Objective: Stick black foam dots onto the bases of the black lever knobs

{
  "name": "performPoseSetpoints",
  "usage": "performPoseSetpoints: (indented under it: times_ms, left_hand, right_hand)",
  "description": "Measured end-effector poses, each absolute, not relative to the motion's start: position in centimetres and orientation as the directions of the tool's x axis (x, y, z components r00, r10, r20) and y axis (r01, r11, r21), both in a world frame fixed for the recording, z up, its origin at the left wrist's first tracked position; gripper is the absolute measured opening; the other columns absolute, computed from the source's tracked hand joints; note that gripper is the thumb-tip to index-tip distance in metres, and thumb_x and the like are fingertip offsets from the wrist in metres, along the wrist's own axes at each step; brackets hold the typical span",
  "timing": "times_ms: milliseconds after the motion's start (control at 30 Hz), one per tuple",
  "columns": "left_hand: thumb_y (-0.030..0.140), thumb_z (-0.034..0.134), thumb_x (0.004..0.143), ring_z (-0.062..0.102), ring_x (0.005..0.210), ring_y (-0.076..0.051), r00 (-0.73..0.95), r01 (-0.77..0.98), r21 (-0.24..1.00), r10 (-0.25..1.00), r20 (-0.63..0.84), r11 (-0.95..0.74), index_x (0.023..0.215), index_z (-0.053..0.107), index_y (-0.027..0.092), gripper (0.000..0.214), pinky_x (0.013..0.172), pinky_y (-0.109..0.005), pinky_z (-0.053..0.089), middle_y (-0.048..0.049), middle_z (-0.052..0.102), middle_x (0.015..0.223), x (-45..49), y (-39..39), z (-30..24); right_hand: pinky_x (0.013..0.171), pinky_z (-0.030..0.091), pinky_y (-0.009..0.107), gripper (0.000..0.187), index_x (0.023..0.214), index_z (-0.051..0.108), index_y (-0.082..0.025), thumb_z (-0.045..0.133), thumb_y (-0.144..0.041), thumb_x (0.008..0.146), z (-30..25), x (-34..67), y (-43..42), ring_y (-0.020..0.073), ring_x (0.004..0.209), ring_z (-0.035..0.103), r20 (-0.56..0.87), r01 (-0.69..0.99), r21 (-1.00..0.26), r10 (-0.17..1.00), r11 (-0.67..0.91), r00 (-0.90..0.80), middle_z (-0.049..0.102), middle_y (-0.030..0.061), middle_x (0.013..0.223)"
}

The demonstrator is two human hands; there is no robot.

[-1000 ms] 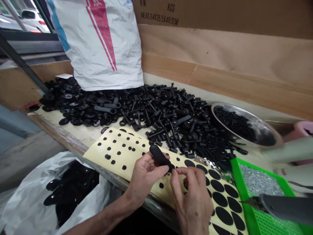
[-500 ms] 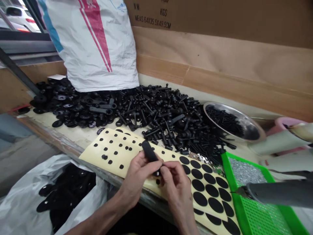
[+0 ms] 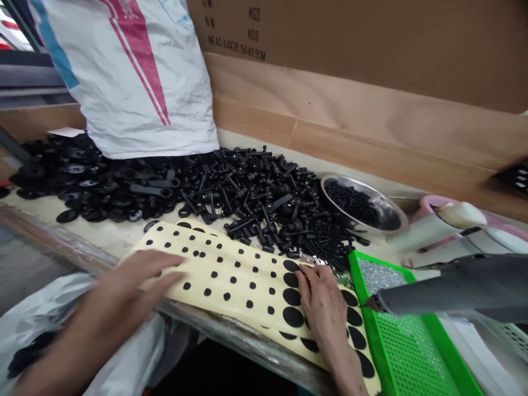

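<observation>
My left hand (image 3: 136, 289) is blurred, its thumb and fingers apart with nothing visible between them, above the left end of a pale yellow sticker sheet (image 3: 241, 297). Small black dots cover most of that sheet. At its right part, my right hand (image 3: 324, 302) rests with bent fingers drawn together, its tips by the large round black stickers (image 3: 293, 317). What those fingertips pinch, if anything, is hidden. Another sheet with large black circles shows partly beneath. Below my left hand, a white plastic bag (image 3: 127, 352) hangs at the table edge, with black parts inside.
Behind the sheets lies a heap of black plastic parts (image 3: 247, 190), with a white sack (image 3: 152, 93) behind it. A steel bowl (image 3: 388, 217) holds black pins. On the right are a green basket (image 3: 424, 352) and a dark grey pointed tool (image 3: 437, 286) reaching over it.
The elongated black part both hands held is no longer in them. My left hand moved left and opened; my right hand moved right onto the large stickers. The view shifted right.
</observation>
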State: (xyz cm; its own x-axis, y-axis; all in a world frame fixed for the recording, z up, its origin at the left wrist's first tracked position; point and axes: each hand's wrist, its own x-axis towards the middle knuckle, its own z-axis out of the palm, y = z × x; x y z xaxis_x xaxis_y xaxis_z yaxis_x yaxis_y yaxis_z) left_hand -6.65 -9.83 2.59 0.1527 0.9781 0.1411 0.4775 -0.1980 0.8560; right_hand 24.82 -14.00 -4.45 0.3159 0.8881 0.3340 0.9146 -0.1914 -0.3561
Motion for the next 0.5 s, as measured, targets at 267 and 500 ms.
performPoseSetpoints:
  times_ms: [267, 500]
  left_hand:
    - [0.029, 0.051, 0.092, 0.048, 0.100, -0.026, 0.788, 0.521, 0.374, 0.601, 0.135, -0.767, 0.111, 0.060, 0.022, 0.022, 0.088, -0.042, 0.039, -0.0083, 0.055, 0.107, 10.2, -6.6, -1.9]
    - [0.034, 0.055, 0.091, 0.044, 0.093, -0.023, 0.771, 0.533, 0.326, 0.607, 0.195, -0.781, 0.104, 0.060, 0.024, 0.017, 0.081, -0.039, 0.034, -0.0038, 0.055, 0.098, 9.9, -6.4, -3.0]
  right_hand:
    - [0.063, 0.040, 0.034, 0.037, 0.098, 0.070, -0.021, 0.038, -0.039, 0.094, -4.6, 24.7, -13.4, 0.0222, 0.073, 0.056, 0.349, 0.928, -0.319, 0.887, -0.190, 0.302, 0.058, 0.0085, 0.084]
    - [0.062, 0.043, 0.030, 0.026, 0.088, 0.068, -0.022, 0.044, -0.031, 0.091, -5.0, 25.4, -12.5, 0.0182, 0.069, 0.057, 0.303, 0.885, -0.449, 0.911, -0.121, 0.279, 0.060, 0.0048, 0.082]
